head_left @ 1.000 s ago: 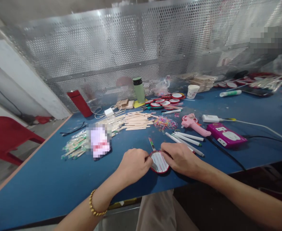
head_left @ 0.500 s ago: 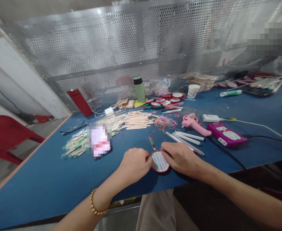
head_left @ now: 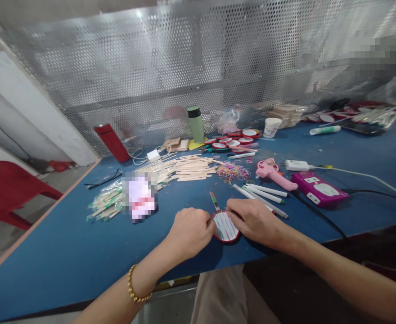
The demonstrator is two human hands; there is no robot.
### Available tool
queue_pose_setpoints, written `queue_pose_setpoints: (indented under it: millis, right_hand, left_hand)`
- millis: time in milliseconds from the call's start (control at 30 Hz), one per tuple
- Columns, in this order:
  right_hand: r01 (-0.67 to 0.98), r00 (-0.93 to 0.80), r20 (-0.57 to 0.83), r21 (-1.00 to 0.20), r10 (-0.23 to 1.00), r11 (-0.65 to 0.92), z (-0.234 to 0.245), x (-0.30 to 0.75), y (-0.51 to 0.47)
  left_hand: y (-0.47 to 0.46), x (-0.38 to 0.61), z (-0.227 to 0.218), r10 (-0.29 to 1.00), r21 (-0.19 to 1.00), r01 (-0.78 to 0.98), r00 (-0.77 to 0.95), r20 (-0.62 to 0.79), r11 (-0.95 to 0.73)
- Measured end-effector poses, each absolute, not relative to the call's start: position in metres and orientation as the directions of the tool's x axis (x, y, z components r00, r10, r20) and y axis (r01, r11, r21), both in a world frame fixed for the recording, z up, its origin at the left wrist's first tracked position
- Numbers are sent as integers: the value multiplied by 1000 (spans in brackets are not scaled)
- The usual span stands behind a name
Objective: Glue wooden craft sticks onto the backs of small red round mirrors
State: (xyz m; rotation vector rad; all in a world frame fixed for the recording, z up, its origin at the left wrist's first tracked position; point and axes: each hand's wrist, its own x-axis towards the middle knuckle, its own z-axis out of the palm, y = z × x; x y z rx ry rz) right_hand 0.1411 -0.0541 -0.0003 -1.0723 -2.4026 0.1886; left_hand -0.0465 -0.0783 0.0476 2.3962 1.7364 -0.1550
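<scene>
Between my hands, near the front edge of the table, a round red-rimmed disc [head_left: 225, 228] with a pale striped face lies almost flat. A narrow stick [head_left: 214, 200] with green and red markings sticks out from its far side. My left hand [head_left: 193, 229] has its fingers closed at the disc's left rim. At the opposite rim, my right hand [head_left: 252, 220] is closed too, thumb and fingers bent over the edge. My fingers hide parts of both sides of the rim. Several white markers [head_left: 267, 191] lie just beyond my right hand.
A pink glue gun [head_left: 275, 177] and a purple power socket box [head_left: 320, 189] with cables sit to the right. Wooden sticks [head_left: 193, 168], rubber bands [head_left: 233, 171] and a phone [head_left: 140, 198] lie ahead and left. Behind stand a green bottle [head_left: 195, 125], a red bottle [head_left: 112, 143] and a paper cup [head_left: 272, 128].
</scene>
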Motion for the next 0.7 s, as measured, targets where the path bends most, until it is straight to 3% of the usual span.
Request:
queue_pose_setpoints:
  millis: [700]
  right_hand:
    - [664,-565,359,-336,743,668,-1,140,-53]
  left_hand:
    - [-80,-46,50,929,54,950,313,-197,-308]
